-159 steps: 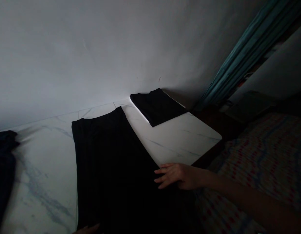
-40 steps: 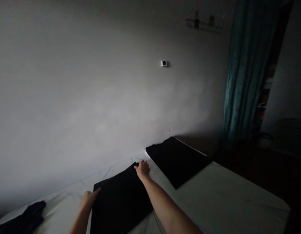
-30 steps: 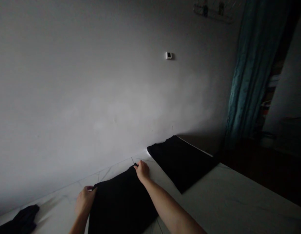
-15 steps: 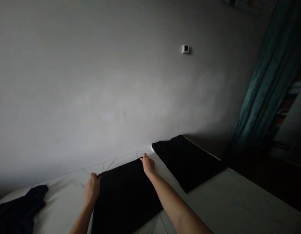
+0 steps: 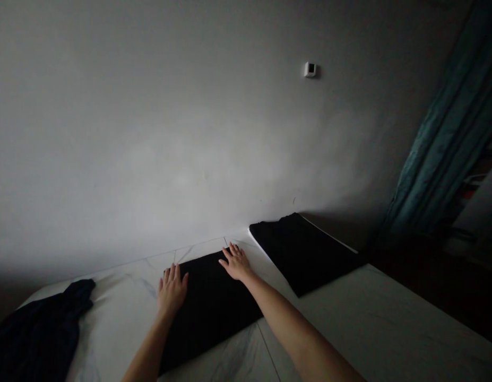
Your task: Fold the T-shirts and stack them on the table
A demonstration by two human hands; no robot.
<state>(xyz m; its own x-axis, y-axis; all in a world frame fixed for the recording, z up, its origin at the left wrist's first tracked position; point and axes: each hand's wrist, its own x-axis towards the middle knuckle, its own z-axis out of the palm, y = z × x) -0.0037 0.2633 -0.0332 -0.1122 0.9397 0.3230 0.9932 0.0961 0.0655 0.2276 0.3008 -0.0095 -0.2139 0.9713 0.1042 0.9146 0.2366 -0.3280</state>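
A black folded cloth (image 5: 214,307) lies flat on the white marbled table (image 5: 122,307). My left hand (image 5: 173,291) rests on its far left corner, fingers stretched out. On the far right corner lies my right hand (image 5: 235,262), its fingers spread and palm down. Neither hand grips anything. To the right, a second black folded cloth (image 5: 305,254) lies flat near the wall. At the left edge, a dark, crumpled garment (image 5: 42,334) sits in a loose heap. The exact kind of the black cloths cannot be made out in the dim light.
A grey wall (image 5: 170,132) stands right behind the table and carries a small white box (image 5: 310,69) with a dark face. A teal curtain (image 5: 432,138) hangs at the right, beside dim shelves. The table's right edge drops to a dark area.
Both hands have let go of the cloth's far corners and now lie flat on it with fingers extended. The cloth has settled onto the table. The view has shifted slightly.
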